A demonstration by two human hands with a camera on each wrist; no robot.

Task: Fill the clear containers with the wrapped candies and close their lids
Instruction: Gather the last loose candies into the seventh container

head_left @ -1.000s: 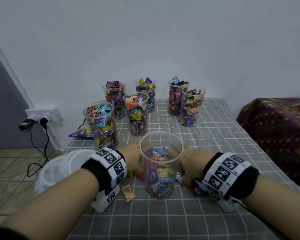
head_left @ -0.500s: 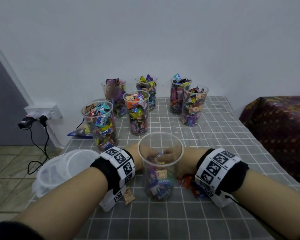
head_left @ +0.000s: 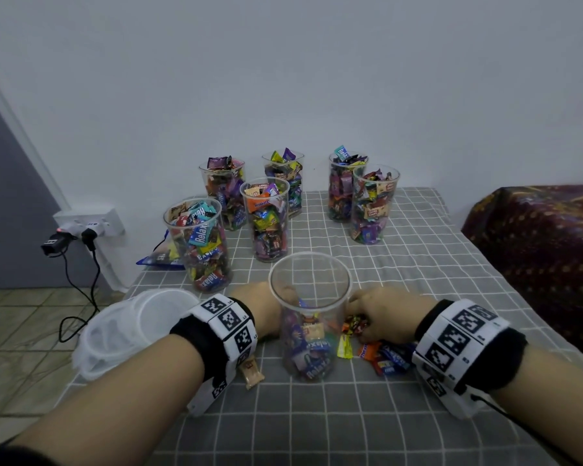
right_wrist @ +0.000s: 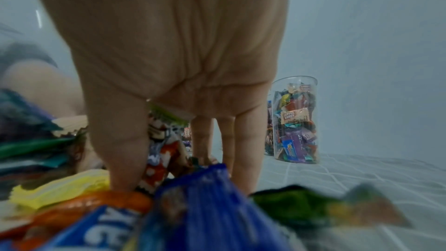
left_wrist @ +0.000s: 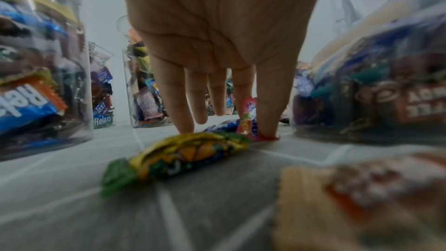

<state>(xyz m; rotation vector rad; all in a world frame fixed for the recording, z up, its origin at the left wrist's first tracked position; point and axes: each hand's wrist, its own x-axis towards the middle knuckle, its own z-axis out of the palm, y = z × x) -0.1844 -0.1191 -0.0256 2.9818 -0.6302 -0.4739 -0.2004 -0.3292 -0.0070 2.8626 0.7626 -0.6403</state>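
Down at the near edge of the table [head_left: 401,264], grey checked cloth over it, a clear container [head_left: 308,317] standing upright, open at the top, roughly a third filled with wrapped candies. Left hand [head_left: 253,307] just beside its left wall, fingers [left_wrist: 178,98] reaching straight down to the cloth, thumb tip pressing a red wrapper [left_wrist: 248,119], a yellow-green candy [left_wrist: 181,156] lying just in front of the fingertips; no clear pinch to be seen, fingers spread and relaxed. Right hand [head_left: 381,314] just beside the container's right wall, thumb and fingers [right_wrist: 243,140] closing on a red-and-white candy [right_wrist: 161,154] out of a small heap of loose candies [head_left: 381,358] on the cloth. Six filled containers [head_left: 265,220] grouped toward the far edge, all lidless. Stack of clear lids [head_left: 128,331] hanging over the near left corner. One tan-wrapped candy [head_left: 253,375] lying by the left wrist. Wall socket [head_left: 88,223] with plugs off to the left.
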